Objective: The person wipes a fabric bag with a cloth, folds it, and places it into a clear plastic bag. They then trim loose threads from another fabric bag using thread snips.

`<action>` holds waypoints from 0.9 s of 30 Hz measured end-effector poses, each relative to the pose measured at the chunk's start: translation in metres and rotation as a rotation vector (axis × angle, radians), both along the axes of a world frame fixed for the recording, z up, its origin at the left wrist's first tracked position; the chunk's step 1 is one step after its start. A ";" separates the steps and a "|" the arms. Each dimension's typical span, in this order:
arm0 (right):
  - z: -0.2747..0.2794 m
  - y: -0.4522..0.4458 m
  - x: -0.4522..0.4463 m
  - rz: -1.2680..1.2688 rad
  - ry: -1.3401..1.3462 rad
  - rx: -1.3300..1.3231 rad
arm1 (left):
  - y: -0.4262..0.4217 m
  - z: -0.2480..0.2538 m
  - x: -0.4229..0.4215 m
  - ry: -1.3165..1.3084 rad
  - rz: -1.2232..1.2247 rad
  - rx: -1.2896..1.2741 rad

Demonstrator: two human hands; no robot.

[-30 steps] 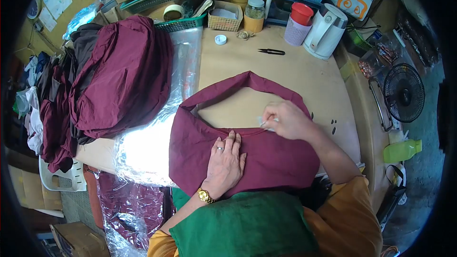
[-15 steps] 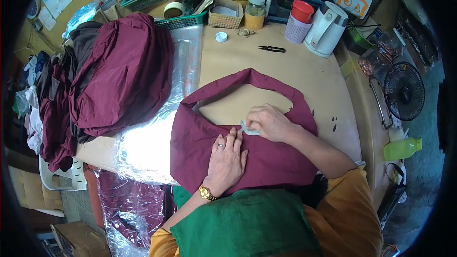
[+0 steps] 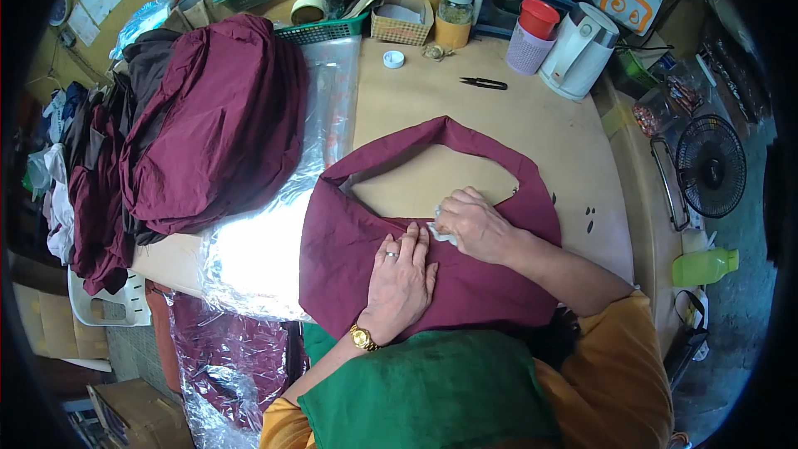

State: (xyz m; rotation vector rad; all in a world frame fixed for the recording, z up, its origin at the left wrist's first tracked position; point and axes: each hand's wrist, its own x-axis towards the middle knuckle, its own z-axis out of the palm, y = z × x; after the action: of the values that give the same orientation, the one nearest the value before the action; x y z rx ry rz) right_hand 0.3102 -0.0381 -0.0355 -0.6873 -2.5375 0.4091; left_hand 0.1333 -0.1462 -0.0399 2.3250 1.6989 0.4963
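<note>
A maroon fabric shoulder bag (image 3: 490,283) lies flat on the table, its strap forming a loop at the far side. My left hand (image 3: 401,283), wearing a ring and a gold watch, rests flat on the bag with fingers stretched towards its upper edge. Bunched in the fingers of my right hand (image 3: 475,227) is a small whitish cloth (image 3: 443,235). It touches the bag by the opening, just right of my left fingertips. The right hand covers part of the cloth.
Piled maroon bags (image 3: 220,125) lie at the left, beside clear plastic sheeting (image 3: 258,258). Thread snips (image 3: 484,83), a white cap (image 3: 393,59), a glass jar (image 3: 455,12) and a white kettle (image 3: 579,50) stand or lie towards the back. A fan (image 3: 711,166) is at the right.
My right hand has shifted slightly right and down with the cloth, showing more of it. My left hand stays pressed on the bag. The whole view has shifted a little.
</note>
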 end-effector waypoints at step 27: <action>-0.002 0.008 -0.017 0.012 -0.086 -0.029 | 0.001 -0.003 -0.001 0.034 0.016 0.003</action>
State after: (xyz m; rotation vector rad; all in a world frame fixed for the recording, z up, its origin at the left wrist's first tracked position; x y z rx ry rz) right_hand 0.2934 -0.0299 -0.0374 -0.7154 -2.6219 0.4292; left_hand 0.1320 -0.1454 -0.0426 2.3370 1.7342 0.4649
